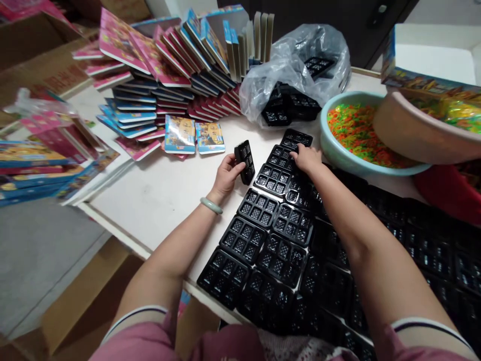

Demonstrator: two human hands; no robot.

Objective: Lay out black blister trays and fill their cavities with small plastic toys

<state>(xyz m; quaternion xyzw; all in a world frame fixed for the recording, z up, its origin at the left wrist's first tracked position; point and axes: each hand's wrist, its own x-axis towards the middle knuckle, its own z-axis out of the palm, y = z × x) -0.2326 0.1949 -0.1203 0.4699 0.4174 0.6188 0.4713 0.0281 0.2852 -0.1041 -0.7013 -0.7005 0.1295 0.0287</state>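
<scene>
Fingers (242, 166) of the left hand (224, 179) are narrowed around a small black tray (246, 159), the thumb across its face; it is tipped up on edge above the desk (143, 195), and I cannot tell whether its lower edge touches the surface. On that wrist sits a pale green bangle (211, 205).

Across from it, the right hand (308, 159) reaches to the far end of the black trays (259, 207) laid out flat in rows, thumb and forefinger touching one near the top of the column. From where I stand I cannot tell whether they grip it or simply rest on it.

Beyond the hands, a clear plastic bag (252, 95) holds more of the same black pieces. Just right of it stands a light blue basin (336, 155) full of tiny orange, yellow and green pieces (353, 128), with a beige basin (417, 130) overlapping it and a red basin (445, 193) below. At the far left, pink and blue booklets (165, 65) lean in fanned stacks, and two small blue-and-yellow booklets (180, 134) lie side by side in front of them.
</scene>
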